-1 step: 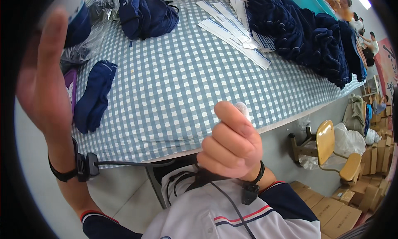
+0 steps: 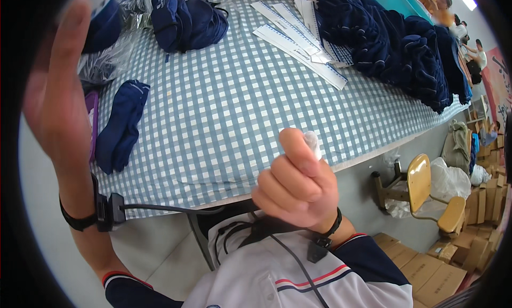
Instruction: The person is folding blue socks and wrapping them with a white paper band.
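My left hand (image 2: 58,100) is raised at the left edge with one digit stretched upward; its other fingers are partly lost in the dark rim. Behind it show a dark blue rounded object (image 2: 102,31) and a purple-edged item (image 2: 94,116). To the right of that hand, a folded pair of navy socks (image 2: 122,127) lies on the checked tablecloth (image 2: 213,110). Over the table's near edge, my right hand (image 2: 296,185) is curled into a fist. A white covering (image 2: 312,142) shows at its thumb tip, and I see nothing gripped in the fingers.
Navy bundles (image 2: 186,22) and clear plastic (image 2: 106,62) sit at the far left. White strips with blue marks (image 2: 301,46) lie near a heap of navy knitwear (image 2: 384,46) and a teal bin (image 2: 400,4). A wooden chair (image 2: 419,182) and cardboard boxes (image 2: 432,276) stand right.
My right fist has turned slightly, with more of the white thumb covering showing. My left hand has shifted a little. The things on the table lie as before.
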A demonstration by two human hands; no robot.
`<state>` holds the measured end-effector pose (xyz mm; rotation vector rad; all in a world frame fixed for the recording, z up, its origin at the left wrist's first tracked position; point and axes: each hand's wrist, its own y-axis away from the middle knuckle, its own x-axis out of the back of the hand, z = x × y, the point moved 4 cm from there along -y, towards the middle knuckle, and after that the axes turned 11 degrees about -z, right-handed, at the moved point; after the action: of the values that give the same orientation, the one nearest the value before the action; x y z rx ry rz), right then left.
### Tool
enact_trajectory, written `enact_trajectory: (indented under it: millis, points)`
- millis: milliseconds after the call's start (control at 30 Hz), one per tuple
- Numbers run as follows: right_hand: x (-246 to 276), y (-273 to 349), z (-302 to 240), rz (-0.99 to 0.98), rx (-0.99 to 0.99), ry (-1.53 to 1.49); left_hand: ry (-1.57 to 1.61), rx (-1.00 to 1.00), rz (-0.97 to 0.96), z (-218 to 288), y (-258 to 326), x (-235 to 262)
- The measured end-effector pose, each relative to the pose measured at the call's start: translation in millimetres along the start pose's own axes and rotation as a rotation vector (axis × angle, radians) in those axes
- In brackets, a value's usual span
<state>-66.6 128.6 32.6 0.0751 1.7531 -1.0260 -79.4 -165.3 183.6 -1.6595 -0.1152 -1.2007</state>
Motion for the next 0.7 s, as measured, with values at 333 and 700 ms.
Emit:
enact_trajectory:
  millis: [333,700]
  points:
    - [-0.1,60.9,-65.9,0.493,0.107,1.483,0.338,0.389,0.046,-53.8,-164.9,-163.0]
    - [-14.0,83.9,-98.9,0.653,0.245,1.812,0.319,0.477,-0.306,-83.9,-168.9,-277.9]
